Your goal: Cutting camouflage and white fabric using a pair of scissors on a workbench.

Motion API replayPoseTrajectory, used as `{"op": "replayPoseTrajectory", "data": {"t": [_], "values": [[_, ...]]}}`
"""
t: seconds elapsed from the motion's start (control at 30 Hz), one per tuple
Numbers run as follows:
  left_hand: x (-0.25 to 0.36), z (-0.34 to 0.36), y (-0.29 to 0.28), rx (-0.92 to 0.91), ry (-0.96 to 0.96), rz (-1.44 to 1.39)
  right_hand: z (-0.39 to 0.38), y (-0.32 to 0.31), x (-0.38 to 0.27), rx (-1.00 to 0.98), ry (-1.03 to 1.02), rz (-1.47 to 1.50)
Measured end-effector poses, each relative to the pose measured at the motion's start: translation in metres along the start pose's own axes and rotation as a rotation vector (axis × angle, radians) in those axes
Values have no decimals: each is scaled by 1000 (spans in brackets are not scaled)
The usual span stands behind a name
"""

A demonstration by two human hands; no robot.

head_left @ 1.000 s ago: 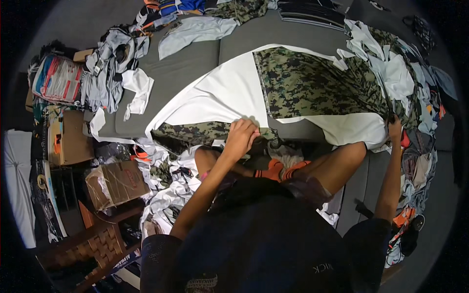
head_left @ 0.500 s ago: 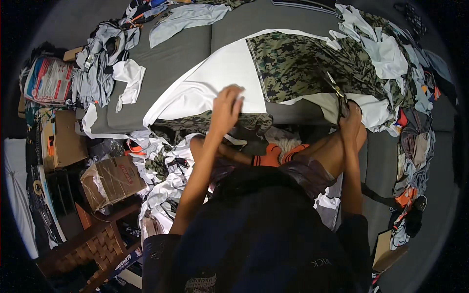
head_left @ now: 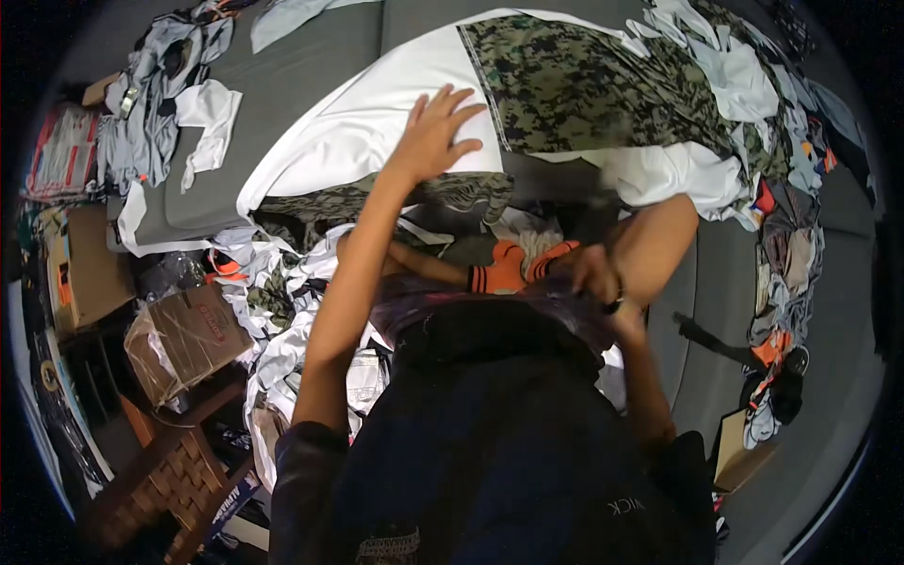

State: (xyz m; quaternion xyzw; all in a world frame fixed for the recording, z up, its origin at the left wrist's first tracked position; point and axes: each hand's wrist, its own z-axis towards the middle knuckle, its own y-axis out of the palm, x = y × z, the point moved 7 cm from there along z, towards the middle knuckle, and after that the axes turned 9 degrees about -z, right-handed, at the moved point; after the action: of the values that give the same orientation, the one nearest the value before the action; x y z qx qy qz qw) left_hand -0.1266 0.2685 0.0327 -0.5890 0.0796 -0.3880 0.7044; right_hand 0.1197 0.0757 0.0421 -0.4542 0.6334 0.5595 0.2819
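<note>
My left hand (head_left: 433, 137), open with fingers spread, lies on the white panel (head_left: 367, 113) of a large fabric piece. That white panel adjoins a camouflage panel (head_left: 584, 75) along a stitched seam, with more camouflage cloth folded under its front edge. My right hand (head_left: 603, 287) is down at my right thigh, closed around scissors (head_left: 617, 299), both badly smeared by motion. The blades cannot be made out clearly.
The fabric lies on a grey cushioned surface (head_left: 311, 56). Heaps of garments (head_left: 155, 104) and scraps (head_left: 791, 254) line both sides. Cardboard boxes (head_left: 188, 348) and a woven wooden chair (head_left: 184, 480) are at left. My bent legs and orange socks (head_left: 508, 264) are below the fabric.
My left hand moved up the white panel and spread its fingers. My right hand left the fabric's right edge, showed scissors half a second ago, and has since dropped toward my lap.
</note>
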Motion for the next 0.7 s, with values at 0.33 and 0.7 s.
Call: {"op": "replayPoseTrajectory", "data": {"t": [0.33,0.7], "values": [[-39,6,12,-158,-82,17,11,53,67,0,237,-766],[-41,3,13,-200,-210,-32,45,58,68,91,267,-883]]}}
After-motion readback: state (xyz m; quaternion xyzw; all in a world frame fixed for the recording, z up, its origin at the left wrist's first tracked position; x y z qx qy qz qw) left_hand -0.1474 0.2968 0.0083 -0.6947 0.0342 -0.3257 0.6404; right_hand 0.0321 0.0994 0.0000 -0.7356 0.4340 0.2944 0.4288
